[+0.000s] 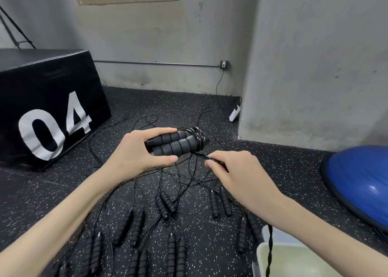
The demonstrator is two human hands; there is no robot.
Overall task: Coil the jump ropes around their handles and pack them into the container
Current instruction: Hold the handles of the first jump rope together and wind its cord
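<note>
Two handles (176, 143) gripped by L hand (134, 151); R hand (235, 171) pinches rope (206, 157).

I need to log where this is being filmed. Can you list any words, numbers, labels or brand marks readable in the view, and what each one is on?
"04": large white digits on the side of the black box at the left.
No readable print shows on the foam handles held by the left hand, on the blue dome, on the container, or on the wall outlet.
</note>
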